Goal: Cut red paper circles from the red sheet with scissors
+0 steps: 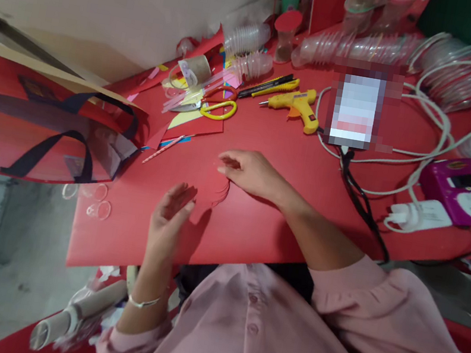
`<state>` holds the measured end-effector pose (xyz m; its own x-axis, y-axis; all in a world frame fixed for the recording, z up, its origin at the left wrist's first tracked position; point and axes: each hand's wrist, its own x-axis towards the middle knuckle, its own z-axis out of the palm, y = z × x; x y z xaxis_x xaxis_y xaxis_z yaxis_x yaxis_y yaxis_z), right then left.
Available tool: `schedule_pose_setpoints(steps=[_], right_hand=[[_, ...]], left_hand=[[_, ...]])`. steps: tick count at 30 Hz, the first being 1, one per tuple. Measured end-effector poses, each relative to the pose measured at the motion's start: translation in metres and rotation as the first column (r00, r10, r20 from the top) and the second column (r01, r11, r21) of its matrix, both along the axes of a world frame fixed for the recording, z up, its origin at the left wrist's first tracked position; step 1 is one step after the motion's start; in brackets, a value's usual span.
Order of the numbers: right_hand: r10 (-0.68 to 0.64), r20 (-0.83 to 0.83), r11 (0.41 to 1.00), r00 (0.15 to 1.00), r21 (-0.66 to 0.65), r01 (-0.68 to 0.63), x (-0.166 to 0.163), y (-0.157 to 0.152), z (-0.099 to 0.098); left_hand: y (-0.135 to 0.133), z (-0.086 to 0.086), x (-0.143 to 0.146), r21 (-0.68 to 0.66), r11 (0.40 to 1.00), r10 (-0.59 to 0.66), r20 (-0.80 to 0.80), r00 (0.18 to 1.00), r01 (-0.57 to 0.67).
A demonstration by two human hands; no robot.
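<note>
My left hand point(172, 211) is raised just over the red tabletop point(253, 234), its fingers loosely curled and apart from the thumb. Nothing shows in it. My right hand point(249, 171) reaches in from the right, its fingers pointing left with a gap between thumb and forefinger. Beside and partly under its fingers lie thin red round pieces point(220, 193) in an overlapping stack. They are nearly the same red as the table, so their full outline is hard to make out.
Scissors point(213, 106), cutter knives point(273, 86), a yellow glue gun point(297, 105) and a striped straw point(163, 149) lie beyond my hands. A phone point(357, 109), white cable and purple socket box point(463, 190) stand right. Stacked plastic cups point(356, 49) line the back; a bag point(46, 121) is left.
</note>
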<state>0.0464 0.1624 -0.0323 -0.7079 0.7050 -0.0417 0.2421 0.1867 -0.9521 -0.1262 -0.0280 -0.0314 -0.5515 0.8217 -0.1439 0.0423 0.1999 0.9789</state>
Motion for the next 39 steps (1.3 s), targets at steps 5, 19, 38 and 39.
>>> schedule_pose_setpoints(steps=[5,19,38,39], right_hand=[[0.066,0.272,0.935,0.960,0.319,-0.154,-0.006,-0.012,-0.009],[0.152,0.280,0.902,0.948,0.354,-0.249,-0.004,-0.007,-0.017],[0.217,0.344,0.860,0.913,0.375,-0.346,0.000,-0.004,-0.011],[0.219,0.342,0.857,0.914,0.381,-0.348,-0.001,-0.005,-0.012]], left_hand=[[-0.007,0.035,-0.019,-0.175,0.984,0.083,0.576,0.813,0.024],[0.015,0.038,-0.020,-0.245,0.963,0.077,0.648,0.757,0.112],[0.021,0.018,0.006,-0.141,0.982,-0.092,0.223,0.970,0.126],[0.021,0.015,0.005,-0.139,0.981,-0.109,0.172,0.979,0.134]])
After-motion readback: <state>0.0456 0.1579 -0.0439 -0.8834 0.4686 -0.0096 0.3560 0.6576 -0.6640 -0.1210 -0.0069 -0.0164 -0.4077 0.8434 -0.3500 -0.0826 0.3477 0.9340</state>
